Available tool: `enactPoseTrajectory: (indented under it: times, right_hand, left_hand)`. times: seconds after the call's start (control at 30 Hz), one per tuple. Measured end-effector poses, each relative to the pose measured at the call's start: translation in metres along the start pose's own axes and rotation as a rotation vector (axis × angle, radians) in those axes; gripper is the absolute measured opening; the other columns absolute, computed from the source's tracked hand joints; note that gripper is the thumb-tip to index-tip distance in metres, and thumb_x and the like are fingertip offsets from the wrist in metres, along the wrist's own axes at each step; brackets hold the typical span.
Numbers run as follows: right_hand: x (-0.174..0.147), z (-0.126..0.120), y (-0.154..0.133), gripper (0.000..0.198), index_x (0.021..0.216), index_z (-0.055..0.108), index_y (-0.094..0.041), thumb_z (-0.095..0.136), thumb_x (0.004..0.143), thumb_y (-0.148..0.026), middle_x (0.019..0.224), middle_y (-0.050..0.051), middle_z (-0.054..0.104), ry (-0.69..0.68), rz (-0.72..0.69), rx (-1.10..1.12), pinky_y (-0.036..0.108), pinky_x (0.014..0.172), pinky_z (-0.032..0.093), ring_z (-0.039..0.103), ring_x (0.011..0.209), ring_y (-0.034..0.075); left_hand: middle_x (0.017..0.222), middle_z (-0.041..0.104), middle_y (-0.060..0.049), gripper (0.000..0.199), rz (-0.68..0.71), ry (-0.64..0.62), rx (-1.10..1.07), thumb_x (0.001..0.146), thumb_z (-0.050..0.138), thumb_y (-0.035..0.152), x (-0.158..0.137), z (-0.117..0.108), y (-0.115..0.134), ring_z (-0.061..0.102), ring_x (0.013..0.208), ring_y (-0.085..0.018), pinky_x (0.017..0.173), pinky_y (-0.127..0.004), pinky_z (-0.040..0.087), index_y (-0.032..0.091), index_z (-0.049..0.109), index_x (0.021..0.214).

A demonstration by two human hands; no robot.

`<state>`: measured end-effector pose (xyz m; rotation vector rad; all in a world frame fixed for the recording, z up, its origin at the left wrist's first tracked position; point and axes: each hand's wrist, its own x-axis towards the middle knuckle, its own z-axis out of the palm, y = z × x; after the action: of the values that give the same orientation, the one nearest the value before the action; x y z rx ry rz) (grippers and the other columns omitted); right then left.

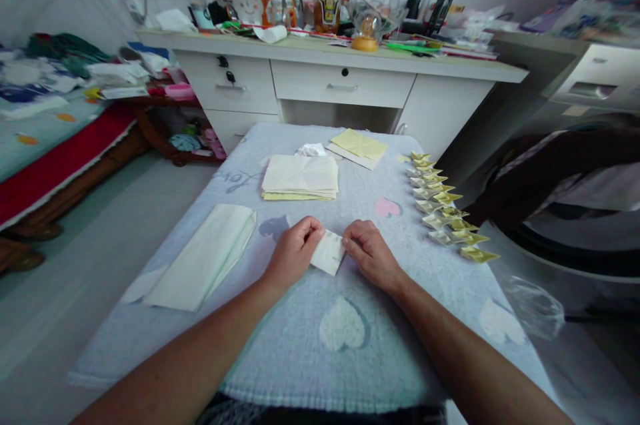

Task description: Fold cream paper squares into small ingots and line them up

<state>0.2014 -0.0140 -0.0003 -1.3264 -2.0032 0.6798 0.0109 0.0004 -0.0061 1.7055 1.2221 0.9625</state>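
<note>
A small folded square of white paper (pixel 329 253) is between my hands, just above or on the cloth-covered table (pixel 400 318). My left hand (pixel 296 248) pinches its left corner between thumb and fingers. At the opposite corner my right hand (pixel 369 253) grips it in the same way. Beyond my hands lies a stack of white and yellow paper sheets (pixel 300 175). A long folded bundle of pale paper (pixel 205 258) rests to the left. Along the right edge stand rows of folded paper boats (pixel 443 201), yellow and white.
Behind the stack are a crumpled white tissue (pixel 311 149) and a few creased yellow and white sheets (pixel 359 145). A white desk (pixel 345 81) with a cluttered top stands beyond the table. A front-loading washing machine (pixel 565 165) is at the right, a bed (pixel 55 125) at the left.
</note>
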Motion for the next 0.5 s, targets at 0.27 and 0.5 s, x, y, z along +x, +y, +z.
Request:
enactPoseTrajectory:
  times: [0.27,0.5]
  right_hand:
    - [-0.0010,0.0029,0.0034,0.019,0.074,0.067,-0.018,0.053,0.086,-0.022,0.102,0.006,0.061,0.026,0.082,-0.247,0.041,0.091,0.030,0.045,0.100,0.023]
    - [-0.0019,0.0073,0.0064,0.016,0.070,0.065,-0.019,0.058,0.083,-0.026,0.103,0.009,0.059,0.081,0.123,-0.428,0.045,0.090,0.030,0.043,0.100,0.027]
  left_hand:
    - [0.075,0.060,0.001,0.026,0.137,0.013,0.345,0.089,0.047,0.020,0.0072,0.0040,-0.0068,0.059,0.071,-0.016,0.066,-0.026,0.043,0.020,0.053,0.115]
    - [0.106,0.065,-0.006,0.023,0.377,-0.059,0.573,0.087,0.054,0.016,0.0010,0.0049,-0.0061,0.055,0.103,-0.023,0.092,-0.038,0.045,0.019,0.062,0.108]
